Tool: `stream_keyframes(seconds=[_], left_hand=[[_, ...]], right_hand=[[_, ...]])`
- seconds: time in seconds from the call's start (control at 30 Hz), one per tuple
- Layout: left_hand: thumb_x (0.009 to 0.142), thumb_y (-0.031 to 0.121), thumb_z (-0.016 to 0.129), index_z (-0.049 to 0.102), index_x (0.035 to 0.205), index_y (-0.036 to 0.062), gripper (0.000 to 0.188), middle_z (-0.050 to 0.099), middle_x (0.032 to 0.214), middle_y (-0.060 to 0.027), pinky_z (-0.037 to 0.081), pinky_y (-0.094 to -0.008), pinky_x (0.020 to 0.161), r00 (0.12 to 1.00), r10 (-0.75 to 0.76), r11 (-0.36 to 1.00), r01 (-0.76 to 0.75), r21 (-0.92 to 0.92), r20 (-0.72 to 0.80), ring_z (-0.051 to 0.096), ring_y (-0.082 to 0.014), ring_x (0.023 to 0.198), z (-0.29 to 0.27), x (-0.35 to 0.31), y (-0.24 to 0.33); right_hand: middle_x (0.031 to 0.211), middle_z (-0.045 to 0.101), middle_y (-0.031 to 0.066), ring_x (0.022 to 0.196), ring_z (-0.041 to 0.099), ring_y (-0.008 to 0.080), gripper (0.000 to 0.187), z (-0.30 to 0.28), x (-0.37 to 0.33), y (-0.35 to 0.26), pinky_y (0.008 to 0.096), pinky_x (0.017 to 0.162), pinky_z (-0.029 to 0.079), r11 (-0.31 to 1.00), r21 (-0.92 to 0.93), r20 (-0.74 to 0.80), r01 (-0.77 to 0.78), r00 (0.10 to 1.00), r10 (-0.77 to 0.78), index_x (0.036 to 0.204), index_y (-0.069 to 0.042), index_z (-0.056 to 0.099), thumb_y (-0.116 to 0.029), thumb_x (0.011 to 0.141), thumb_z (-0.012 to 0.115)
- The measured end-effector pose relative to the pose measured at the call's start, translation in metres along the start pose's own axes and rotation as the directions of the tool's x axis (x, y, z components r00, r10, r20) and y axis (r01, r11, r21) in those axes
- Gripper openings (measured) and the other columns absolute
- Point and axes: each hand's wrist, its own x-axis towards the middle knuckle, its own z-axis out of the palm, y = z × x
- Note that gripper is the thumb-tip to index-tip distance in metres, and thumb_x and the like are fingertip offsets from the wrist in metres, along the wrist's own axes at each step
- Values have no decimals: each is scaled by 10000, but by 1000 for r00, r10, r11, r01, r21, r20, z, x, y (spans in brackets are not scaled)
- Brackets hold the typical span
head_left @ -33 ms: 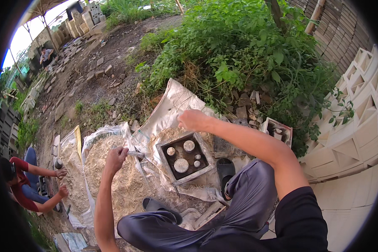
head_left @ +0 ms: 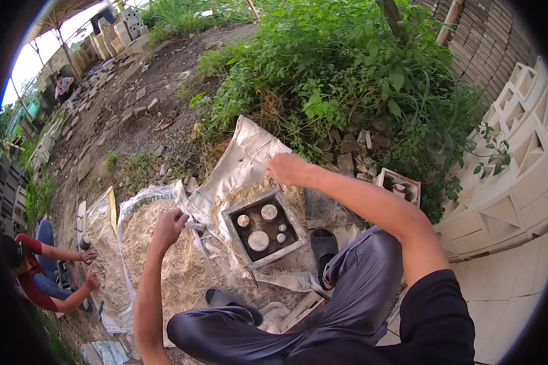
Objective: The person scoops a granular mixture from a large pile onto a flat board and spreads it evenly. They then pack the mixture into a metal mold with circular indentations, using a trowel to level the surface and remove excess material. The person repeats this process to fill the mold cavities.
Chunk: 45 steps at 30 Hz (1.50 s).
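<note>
R hand [head_left: 288, 170], L hand [head_left: 170, 227] shifted slightly rt, both curled, grip unclear; rough sq. box [head_left: 279, 255] nearby.

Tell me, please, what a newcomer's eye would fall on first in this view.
Probably the square box near the middle, with five pale round pieces in its dark interior. The person's right hand shows just above it in the view, and the left hand to its left. Leafy green bushes fill the upper middle, and pale stacked blocks line the right side.
</note>
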Motion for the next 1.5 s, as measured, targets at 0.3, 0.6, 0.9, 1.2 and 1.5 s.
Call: stream_keyframes(seconds=[0.3,0.6,0.9,1.2,1.5], left_hand=[[889,125,519,657,968,-2,203,665,867,-260,504,-492,774,880,346,933,-358,-26,326,651,-410,855,247,121,171],[829,354,606,601,1020,-147,537,629,1017,-350,484,-477,903,933,-212,975,223,-2,292,620,-460,1009,498,145,171],[790,520,698,614,1103,-95,695,610,1125,-275,421,-427,952,790,-555,607,599,-522,260,589,-376,1043,502,152,188],[861,396,643,608,924,-49,451,634,775,-236,464,-444,713,1000,5,933,-12,-360,-20,625,-364,748,325,168,271],[831,337,719,538,790,-25,406,579,693,-183,436,-420,637,926,-133,956,26,-291,-353,535,-292,636,95,59,212]], right_hand=[[757,690,159,732,679,271,119,72,-172,221,386,666,526,666,542,96,-513,825,557,815,-21,661,-127,824,608],[1214,492,161,1123,525,322,390,275,-180,217,441,811,524,699,-163,-274,-697,712,646,1215,-28,489,-135,853,589],[1143,536,153,1048,562,301,369,282,-185,239,432,808,534,695,-171,-229,-698,715,661,1226,-7,493,-146,889,549],[883,634,295,876,617,448,287,196,-162,222,519,777,497,552,563,-119,-615,601,790,1013,50,477,-192,876,546],[839,623,323,834,611,480,338,119,-167,211,530,758,477,728,408,-211,-551,719,663,901,76,574,-259,893,532]])
